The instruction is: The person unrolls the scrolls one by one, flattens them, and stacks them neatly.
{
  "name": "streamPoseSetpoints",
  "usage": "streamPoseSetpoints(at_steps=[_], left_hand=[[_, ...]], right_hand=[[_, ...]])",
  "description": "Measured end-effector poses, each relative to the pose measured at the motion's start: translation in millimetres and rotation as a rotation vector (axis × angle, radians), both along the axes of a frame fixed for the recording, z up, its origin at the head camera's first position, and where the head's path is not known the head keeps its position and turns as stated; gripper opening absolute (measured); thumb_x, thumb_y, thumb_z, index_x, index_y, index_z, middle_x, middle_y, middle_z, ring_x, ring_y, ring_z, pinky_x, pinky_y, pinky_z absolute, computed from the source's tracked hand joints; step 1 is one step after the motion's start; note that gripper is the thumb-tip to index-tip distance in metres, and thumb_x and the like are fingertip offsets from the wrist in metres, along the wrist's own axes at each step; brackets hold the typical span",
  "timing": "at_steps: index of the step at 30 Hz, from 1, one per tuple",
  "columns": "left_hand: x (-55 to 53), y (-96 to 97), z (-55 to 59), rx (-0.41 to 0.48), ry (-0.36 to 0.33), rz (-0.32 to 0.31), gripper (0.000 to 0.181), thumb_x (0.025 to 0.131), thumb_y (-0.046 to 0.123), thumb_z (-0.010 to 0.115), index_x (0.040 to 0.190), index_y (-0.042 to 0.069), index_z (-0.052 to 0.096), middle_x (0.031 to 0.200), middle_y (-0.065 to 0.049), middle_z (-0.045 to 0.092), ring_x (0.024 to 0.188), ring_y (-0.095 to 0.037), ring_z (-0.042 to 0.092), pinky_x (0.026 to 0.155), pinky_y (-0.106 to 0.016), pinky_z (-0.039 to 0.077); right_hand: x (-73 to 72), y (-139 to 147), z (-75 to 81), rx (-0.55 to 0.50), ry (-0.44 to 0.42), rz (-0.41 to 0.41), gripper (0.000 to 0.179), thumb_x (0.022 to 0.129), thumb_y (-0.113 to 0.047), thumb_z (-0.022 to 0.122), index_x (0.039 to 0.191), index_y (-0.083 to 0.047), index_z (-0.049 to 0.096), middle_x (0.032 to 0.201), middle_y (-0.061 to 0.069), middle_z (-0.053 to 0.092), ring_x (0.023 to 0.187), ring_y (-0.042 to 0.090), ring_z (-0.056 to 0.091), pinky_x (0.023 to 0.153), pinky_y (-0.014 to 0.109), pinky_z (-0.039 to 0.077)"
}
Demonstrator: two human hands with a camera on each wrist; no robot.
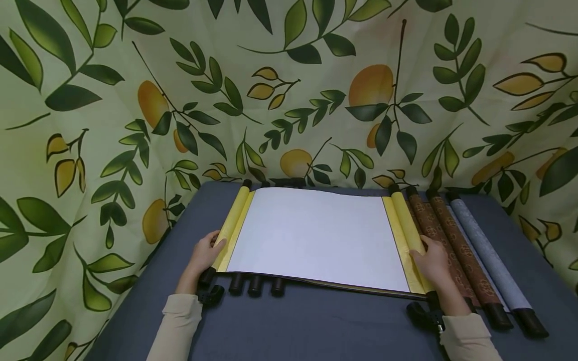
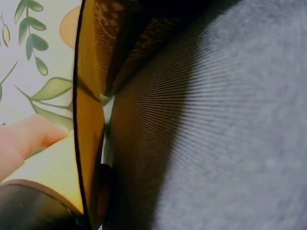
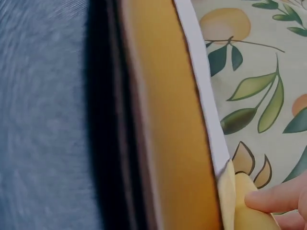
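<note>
A hanging scroll lies unrolled between the two hands, its blank white sheet [image 1: 316, 235] facing up and bordered in yellow. My left hand [image 1: 205, 253] grips its left yellow roller [image 1: 232, 213], thumb on top. On the opposite side my right hand [image 1: 433, 258] holds the right yellow roller [image 1: 406, 220], near its front end. Both wrist views look along the scroll's underside, yellow-orange in the right wrist view; its near edge appears raised above the cloth. The left thumb [image 2: 36, 134] presses the roller in the left wrist view, as does the right thumb [image 3: 268, 197] in the other.
Several black knobs, such as this rod end [image 1: 255, 286], stick out beneath the scroll's front edge. To the right lie rolled scrolls: brown patterned ones [image 1: 465, 250] and a grey-blue one [image 1: 489, 255]. A dark blue cloth [image 1: 325, 326] covers the table; a leaf-print curtain [image 1: 289, 100] stands behind.
</note>
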State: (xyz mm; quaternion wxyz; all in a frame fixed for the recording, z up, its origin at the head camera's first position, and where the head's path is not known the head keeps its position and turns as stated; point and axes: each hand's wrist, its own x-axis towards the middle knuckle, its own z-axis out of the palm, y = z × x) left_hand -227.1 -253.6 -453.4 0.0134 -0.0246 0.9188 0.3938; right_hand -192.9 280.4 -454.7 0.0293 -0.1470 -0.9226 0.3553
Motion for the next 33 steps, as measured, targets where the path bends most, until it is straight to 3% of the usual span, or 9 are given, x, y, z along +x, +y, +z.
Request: streamPoseSetpoints(at_steps=[7,13,25,30,33], left_hand=[[0.4,3.4,-2.9,0.011,0.011,-0.005,0.053,0.099,0.021,0.051,0.141,-0.009,0.040,0.128,-0.031,0.056,0.109,-0.038,0.059,0.085,-0.042,0.053],[2.1,8.2,-3.5,-0.023,0.026,-0.033,0.053,0.098,0.018,0.053,0.139,-0.012,0.040,0.128,-0.032,0.051,0.110,-0.040,0.056,0.088,-0.046,0.051],[1.4,8.3,-2.1,-0.052,0.011,-0.051,0.055,0.098,0.019,0.052,0.141,-0.013,0.037,0.131,-0.033,0.047,0.111,-0.039,0.054,0.090,-0.048,0.049],[0.4,10.5,6.8,-0.089,-0.014,-0.084,0.057,0.099,0.018,0.050,0.143,-0.014,0.032,0.137,-0.035,0.042,0.120,-0.044,0.050,0.097,-0.053,0.045],[-4.9,19.2,21.9,-0.122,0.016,-0.097,0.058,0.099,0.019,0.049,0.145,-0.012,0.031,0.144,-0.034,0.037,0.131,-0.047,0.041,0.106,-0.057,0.039]], right_hand=[[1.6,-1.0,-2.2,0.040,0.032,0.003,0.060,0.091,-0.005,0.053,0.140,0.021,0.029,0.137,0.045,0.032,0.125,0.058,0.034,0.103,0.066,0.033],[3.8,-4.4,-3.7,0.088,0.010,0.026,0.062,0.090,-0.005,0.054,0.139,0.023,0.028,0.133,0.047,0.031,0.119,0.059,0.037,0.096,0.065,0.038],[10.2,-0.5,0.0,0.094,-0.056,0.111,0.064,0.093,-0.009,0.050,0.142,0.022,0.022,0.138,0.046,0.025,0.125,0.061,0.031,0.103,0.067,0.032],[12.1,1.8,6.6,0.117,-0.100,0.160,0.067,0.094,-0.011,0.051,0.143,0.022,0.018,0.138,0.048,0.024,0.125,0.062,0.030,0.103,0.068,0.033],[12.4,4.5,22.7,0.158,-0.098,0.233,0.068,0.095,-0.015,0.052,0.141,0.023,0.020,0.137,0.050,0.026,0.124,0.063,0.031,0.099,0.068,0.036]])
